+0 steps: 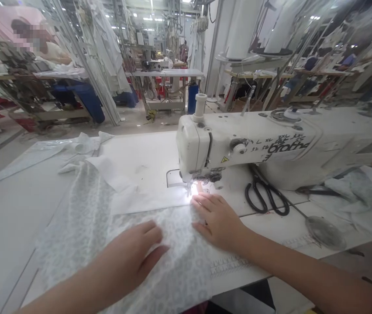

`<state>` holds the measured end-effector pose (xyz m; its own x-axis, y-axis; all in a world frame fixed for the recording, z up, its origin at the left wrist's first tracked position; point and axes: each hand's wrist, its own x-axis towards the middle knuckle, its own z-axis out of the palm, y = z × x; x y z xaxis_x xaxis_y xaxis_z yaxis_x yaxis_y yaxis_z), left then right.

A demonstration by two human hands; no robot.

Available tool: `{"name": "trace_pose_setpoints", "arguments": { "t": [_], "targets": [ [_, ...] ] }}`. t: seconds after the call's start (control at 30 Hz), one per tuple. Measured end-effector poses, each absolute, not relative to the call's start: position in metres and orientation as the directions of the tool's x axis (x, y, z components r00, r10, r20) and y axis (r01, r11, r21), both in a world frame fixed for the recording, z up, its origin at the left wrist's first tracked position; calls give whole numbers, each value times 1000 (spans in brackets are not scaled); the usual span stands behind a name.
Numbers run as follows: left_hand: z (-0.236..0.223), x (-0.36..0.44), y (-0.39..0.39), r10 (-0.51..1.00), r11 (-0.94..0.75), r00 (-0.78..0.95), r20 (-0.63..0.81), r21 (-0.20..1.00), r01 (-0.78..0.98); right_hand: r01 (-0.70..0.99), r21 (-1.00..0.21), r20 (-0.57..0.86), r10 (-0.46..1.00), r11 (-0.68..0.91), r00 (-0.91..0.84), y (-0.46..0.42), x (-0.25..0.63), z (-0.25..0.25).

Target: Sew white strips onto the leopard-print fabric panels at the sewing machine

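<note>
A white sewing machine [225, 139] has its needle area lit by a small bright lamp. Grey-and-white patterned fabric [186, 266] spreads over the table in front of it, alongside a plain white piece of cloth [146, 197]. My right hand [220, 220] lies on the patterned fabric close to the presser foot, fingers stretched forward and thumb apart. To its left, my left hand [133, 246] hovers over or rests on the same fabric; which one I cannot tell. Its fingers are loosely bent, with a gap between thumb and forefinger, and it is slightly blurred.
Black-handled scissors [267, 196] lie beside the machine's base. Right of them are a round-ended metal piece [325, 231] and a heap of pale fabric [359, 200]. A printed ruler [232, 266] runs along the table's front edge. A person [50, 50] sits at the back left.
</note>
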<state>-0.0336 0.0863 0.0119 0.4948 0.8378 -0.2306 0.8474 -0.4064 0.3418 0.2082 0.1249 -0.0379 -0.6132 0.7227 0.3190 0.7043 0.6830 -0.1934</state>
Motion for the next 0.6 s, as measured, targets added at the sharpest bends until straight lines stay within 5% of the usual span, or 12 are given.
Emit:
{"name": "trace_pose_setpoints", "arguments": {
  "t": [0.07, 0.17, 0.47, 0.6],
  "targets": [
    [6, -14, 112, 793, -529, 609, -28, 464, 710, 695, -180, 317, 710, 696, -629, 123, 209, -42],
    [-12, -1, 137, 761, -618, 640, 104, 418, 666, 661, -181, 363, 674, 728, -643, 124, 217, -41],
    [-29, -1, 134, 759, -629, 651, -28, 226, 743, 639, -189, 321, 662, 745, -677, 161, 227, -35],
    [-25, -1, 136, 746, -636, 661, -72, 214, 741, 545, -117, 439, 536, 830, -721, 148, 252, -23]
  ]
}}
